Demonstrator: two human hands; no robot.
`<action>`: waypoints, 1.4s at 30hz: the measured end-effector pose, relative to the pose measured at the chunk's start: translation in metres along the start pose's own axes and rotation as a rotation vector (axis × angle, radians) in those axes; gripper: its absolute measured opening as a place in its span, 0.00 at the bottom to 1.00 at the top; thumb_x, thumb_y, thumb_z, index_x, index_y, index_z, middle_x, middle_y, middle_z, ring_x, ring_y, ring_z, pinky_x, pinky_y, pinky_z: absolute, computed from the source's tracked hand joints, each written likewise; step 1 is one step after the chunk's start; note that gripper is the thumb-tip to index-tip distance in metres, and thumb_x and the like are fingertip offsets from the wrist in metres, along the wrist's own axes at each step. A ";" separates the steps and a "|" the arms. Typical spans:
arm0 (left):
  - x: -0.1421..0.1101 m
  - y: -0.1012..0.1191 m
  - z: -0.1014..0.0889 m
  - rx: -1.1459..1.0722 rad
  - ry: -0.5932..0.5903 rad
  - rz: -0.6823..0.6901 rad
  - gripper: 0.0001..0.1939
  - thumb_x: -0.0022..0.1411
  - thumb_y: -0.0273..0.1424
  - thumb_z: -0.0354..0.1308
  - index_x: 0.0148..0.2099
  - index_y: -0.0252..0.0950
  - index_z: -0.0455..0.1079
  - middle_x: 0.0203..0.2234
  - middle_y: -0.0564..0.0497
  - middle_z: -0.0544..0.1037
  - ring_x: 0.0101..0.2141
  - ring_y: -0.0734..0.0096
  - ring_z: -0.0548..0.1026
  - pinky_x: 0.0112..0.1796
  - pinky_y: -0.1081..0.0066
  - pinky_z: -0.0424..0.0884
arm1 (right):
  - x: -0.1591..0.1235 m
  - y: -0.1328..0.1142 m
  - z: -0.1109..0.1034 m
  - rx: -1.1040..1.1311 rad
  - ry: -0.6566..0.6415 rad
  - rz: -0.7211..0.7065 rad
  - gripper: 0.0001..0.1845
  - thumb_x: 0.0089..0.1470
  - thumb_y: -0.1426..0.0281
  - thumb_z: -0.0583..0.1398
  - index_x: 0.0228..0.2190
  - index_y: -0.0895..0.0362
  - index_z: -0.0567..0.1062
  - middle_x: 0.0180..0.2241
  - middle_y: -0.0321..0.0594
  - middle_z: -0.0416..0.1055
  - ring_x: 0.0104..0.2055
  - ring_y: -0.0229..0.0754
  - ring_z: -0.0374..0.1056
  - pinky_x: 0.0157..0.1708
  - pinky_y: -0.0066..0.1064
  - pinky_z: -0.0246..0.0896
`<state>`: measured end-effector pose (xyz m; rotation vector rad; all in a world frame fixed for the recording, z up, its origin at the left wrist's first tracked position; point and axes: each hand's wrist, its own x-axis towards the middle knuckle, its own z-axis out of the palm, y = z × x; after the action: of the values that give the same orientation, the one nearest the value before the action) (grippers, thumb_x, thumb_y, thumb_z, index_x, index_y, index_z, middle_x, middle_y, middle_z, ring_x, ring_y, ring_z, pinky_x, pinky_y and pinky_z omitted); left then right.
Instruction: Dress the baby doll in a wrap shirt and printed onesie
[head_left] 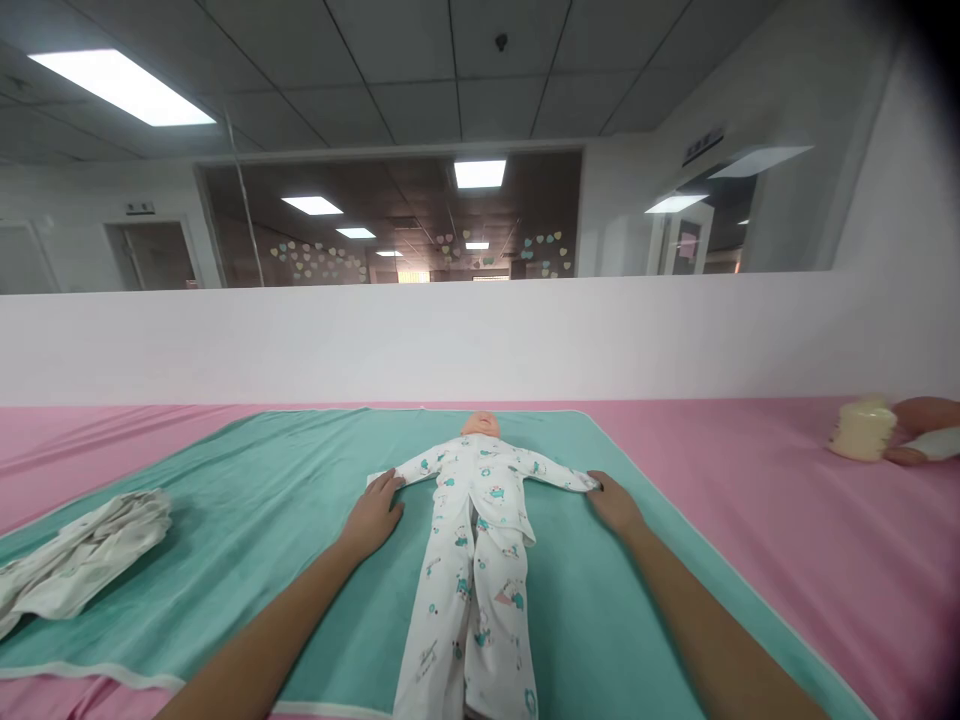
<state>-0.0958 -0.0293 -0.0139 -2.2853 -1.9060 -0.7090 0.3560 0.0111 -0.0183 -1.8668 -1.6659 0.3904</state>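
A baby doll (480, 425) lies on its back, dressed in a white long-sleeved top (484, 475) and matching trousers (495, 600) with small teal prints. Its sleeves stretch out to both sides. My left hand (375, 515) has its fingers over the end of the sleeve on the left, and a bit of white cloth shows past them. At the opposite cuff, my right hand (615, 505) pinches the end of the other sleeve. The top's front hem parts in the middle above the trousers. Beyond the picture's lower edge, the trouser ends are hidden.
Under the doll is a teal sheet (300, 540) with a pale border, spread over a pink cover (787, 510). A crumpled pale cloth (97, 550) lies at the left. A cream-coloured cylinder (862, 430) and a partly visible skin-toned object (926, 415) are far right. A white wall (450, 340) stands behind.
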 end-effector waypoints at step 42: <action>-0.027 0.094 -0.028 -1.089 -0.423 -0.146 0.53 0.51 0.44 0.62 0.68 0.46 0.30 0.65 0.49 0.46 0.63 0.51 0.45 0.57 0.56 0.57 | -0.068 -0.100 0.037 0.839 -0.502 -0.227 0.20 0.51 0.51 0.57 0.38 0.54 0.67 0.35 0.38 0.70 0.37 0.42 0.67 0.38 0.36 0.64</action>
<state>-0.0177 -0.0850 0.0211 -3.0809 -2.1880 -1.7488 0.2431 -0.0426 0.0021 -0.9875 -1.6102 1.3035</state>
